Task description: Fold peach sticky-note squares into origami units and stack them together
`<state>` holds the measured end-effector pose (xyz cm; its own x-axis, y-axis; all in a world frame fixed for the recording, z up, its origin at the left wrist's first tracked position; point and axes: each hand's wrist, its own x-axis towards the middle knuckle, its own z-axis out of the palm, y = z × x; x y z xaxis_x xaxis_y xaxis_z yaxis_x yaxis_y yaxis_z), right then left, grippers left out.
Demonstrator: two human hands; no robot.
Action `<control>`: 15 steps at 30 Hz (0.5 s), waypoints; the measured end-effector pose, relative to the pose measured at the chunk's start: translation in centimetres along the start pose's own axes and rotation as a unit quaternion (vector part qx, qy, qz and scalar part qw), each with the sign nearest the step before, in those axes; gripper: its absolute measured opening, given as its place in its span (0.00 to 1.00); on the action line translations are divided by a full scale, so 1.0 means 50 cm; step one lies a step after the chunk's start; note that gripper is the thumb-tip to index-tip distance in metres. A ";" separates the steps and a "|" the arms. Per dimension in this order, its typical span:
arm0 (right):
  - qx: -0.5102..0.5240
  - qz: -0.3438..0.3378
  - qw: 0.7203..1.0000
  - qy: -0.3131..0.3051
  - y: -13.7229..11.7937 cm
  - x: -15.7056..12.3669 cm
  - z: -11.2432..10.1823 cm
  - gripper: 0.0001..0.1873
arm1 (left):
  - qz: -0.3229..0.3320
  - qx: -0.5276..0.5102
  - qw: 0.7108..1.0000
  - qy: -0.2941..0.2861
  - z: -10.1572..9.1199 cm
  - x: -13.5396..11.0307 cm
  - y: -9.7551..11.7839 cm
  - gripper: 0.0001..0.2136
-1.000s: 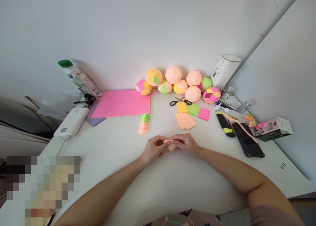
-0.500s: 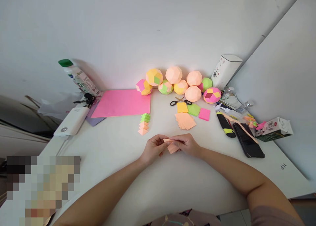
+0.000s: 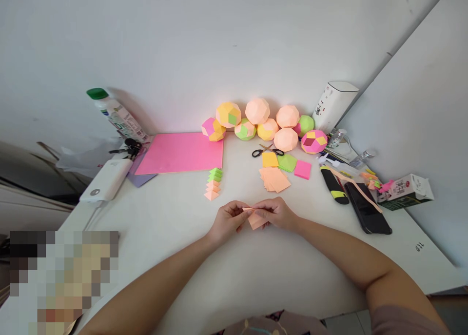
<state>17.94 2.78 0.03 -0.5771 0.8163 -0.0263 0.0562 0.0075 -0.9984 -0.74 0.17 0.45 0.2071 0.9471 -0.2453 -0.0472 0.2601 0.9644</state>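
Note:
Between both hands is a small peach square of paper (image 3: 257,221), partly folded, its lower corner hanging toward me. My left hand (image 3: 229,220) pinches its left edge, and my right hand (image 3: 277,214) grips the upper right side with the thumb on top. Fingertips hide part of the fold. Just beyond lies a fanned pile of peach paper squares (image 3: 275,180), with yellow (image 3: 270,159), green (image 3: 287,163) and pink paper squares (image 3: 302,169) behind it. To the left stands a row of folded green and peach paper pieces (image 3: 212,184).
Black-handled scissors (image 3: 268,151) lie open near several faceted paper balls (image 3: 258,111) along the wall. At left are a pink sheet (image 3: 181,152), a white power bank (image 3: 106,180) and a bottle (image 3: 117,113). A phone (image 3: 367,208), box cutter (image 3: 334,185) and milk carton (image 3: 407,191) sit right.
The peach paper in my hands has tilted slightly, and its lower corner sits a touch lower. Both hands keep their hold in nearly the same place.

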 end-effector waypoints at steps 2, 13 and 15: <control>0.002 0.001 1.000 -0.002 0.003 0.000 -0.001 0.15 | 0.003 -0.002 1.000 -0.003 -0.001 0.000 -0.002 0.14; -0.001 0.009 1.000 -0.003 0.000 0.000 -0.002 0.16 | 0.005 -0.004 1.000 -0.004 0.002 -0.001 0.005 0.13; -0.001 0.010 1.000 -0.005 -0.001 0.000 -0.003 0.16 | 0.006 -0.004 1.000 -0.003 0.003 -0.002 0.004 0.13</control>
<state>18.04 2.87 0.09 -0.5840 0.8103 -0.0475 0.0690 -0.0087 -0.9976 -0.65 0.12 0.70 0.2118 0.9491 -0.2330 -0.0582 0.2503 0.9664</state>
